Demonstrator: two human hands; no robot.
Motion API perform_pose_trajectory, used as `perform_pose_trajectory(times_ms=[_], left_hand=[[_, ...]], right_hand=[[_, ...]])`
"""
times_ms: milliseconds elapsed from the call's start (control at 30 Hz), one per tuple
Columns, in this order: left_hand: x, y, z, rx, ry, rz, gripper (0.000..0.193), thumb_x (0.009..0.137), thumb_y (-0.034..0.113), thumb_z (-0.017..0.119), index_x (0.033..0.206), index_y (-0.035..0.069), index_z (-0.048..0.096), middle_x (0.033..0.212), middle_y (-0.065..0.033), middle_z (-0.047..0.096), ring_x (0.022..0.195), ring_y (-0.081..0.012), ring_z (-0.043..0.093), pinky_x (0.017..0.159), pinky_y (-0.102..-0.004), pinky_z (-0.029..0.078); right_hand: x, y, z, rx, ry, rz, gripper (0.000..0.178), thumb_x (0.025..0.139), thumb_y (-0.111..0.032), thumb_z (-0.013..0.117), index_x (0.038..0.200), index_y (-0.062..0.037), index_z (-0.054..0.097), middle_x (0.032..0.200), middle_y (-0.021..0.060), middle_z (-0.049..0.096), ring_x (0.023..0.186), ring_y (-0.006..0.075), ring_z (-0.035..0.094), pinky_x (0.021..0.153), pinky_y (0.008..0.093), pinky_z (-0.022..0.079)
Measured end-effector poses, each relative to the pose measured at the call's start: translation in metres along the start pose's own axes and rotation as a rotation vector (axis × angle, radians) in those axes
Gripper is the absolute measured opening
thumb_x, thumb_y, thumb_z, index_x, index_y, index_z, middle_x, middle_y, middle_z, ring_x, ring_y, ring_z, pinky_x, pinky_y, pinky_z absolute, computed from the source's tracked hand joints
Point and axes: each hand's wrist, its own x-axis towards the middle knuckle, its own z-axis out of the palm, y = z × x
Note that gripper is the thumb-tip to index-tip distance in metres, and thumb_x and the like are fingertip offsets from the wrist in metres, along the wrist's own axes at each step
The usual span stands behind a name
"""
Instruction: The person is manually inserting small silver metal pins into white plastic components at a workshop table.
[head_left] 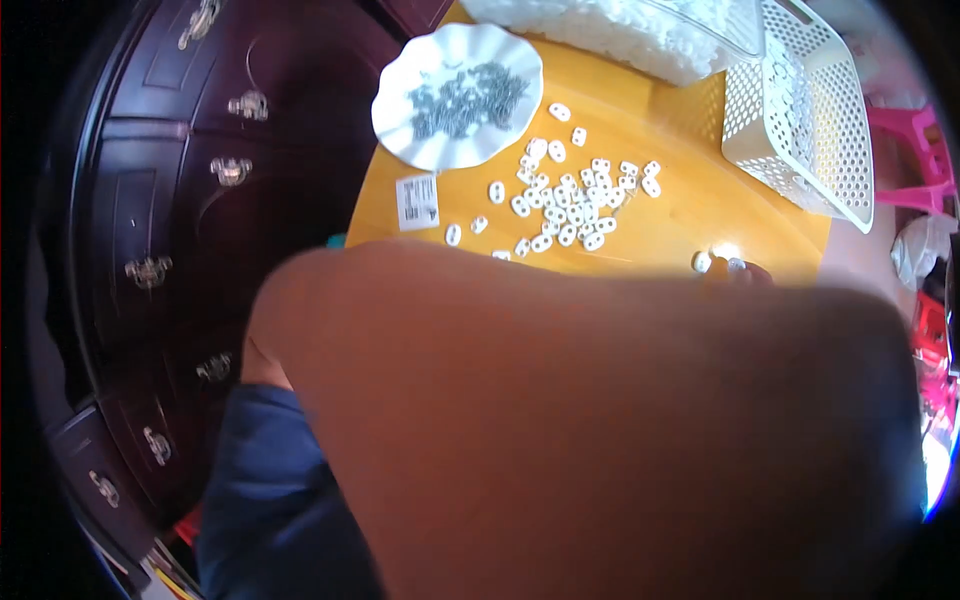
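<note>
Apparently unfinished, with many white pieces (575, 213) loose and no completed ones evident. Cannot tell the grip of the right hand (752, 274).

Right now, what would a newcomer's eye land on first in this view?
Probably the broad, blurred stretch of bare skin filling the lower middle, close to the camera. Beyond it, many small white pieces lie loosely clustered on the orange-brown table, with a wavy-edged white plate of small grey pieces to their upper left. A white perforated basket stands at the upper right.
</note>
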Motion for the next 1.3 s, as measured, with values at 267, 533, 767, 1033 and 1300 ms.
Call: perform_pose_trajectory(times_ms=[267,533,767,1033,1300], left_hand=[[-0.074,-0.053,0.000,0.325,-0.165,-0.329,0.019,0.079,0.009,0.080,0.096,0.005,0.074,0.084,-0.0058,0.071,0.069,-0.0220,0.070,0.060,-0.0323,0.057],[-0.112,-0.062,0.040,0.302,-0.138,-0.554,0.020,0.079,0.008,0.080,0.098,0.006,0.074,0.090,-0.0049,0.068,0.075,-0.0241,0.070,0.064,-0.0352,0.057],[-0.104,-0.070,0.059,0.364,-0.125,-0.553,0.020,0.080,0.015,0.081,0.098,0.009,0.074,0.089,-0.0025,0.066,0.075,-0.0229,0.069,0.063,-0.0349,0.056],[-0.100,-0.079,0.073,0.383,-0.147,-0.534,0.016,0.081,0.017,0.080,0.092,0.010,0.072,0.087,-0.0028,0.065,0.076,-0.0236,0.068,0.062,-0.0368,0.055],[-0.093,-0.081,0.078,0.493,-0.204,-0.520,0.011,0.086,0.020,0.074,0.090,0.013,0.067,0.084,-0.0031,0.063,0.073,-0.0227,0.067,0.059,-0.0384,0.054]], right_hand=[[-0.015,-0.077,0.011,-0.231,-0.039,-0.076,0.015,0.098,-0.014,0.065,0.097,-0.0007,0.072,0.063,0.0045,0.056,0.058,0.0092,0.050,0.056,0.0273,0.043],[-0.014,-0.081,0.007,-0.285,-0.144,-0.073,0.016,0.096,-0.016,0.067,0.094,-0.0011,0.071,0.061,0.0027,0.057,0.059,0.0072,0.052,0.057,0.0267,0.044],[-0.017,-0.079,0.009,-0.227,-0.073,-0.117,0.011,0.093,-0.012,0.069,0.096,-0.0014,0.069,0.061,0.0023,0.051,0.057,0.0072,0.046,0.055,0.0267,0.040],[-0.044,-0.082,0.024,0.011,0.057,-0.238,0.004,0.093,-0.002,0.068,0.097,-0.0009,0.069,0.070,0.0062,0.064,0.057,0.0082,0.055,0.054,0.0249,0.045],[-0.073,-0.091,0.048,0.101,-0.205,-0.300,0.004,0.090,-0.001,0.070,0.094,-0.0020,0.068,0.073,0.0131,0.065,0.059,0.0205,0.065,0.057,0.0304,0.051]])
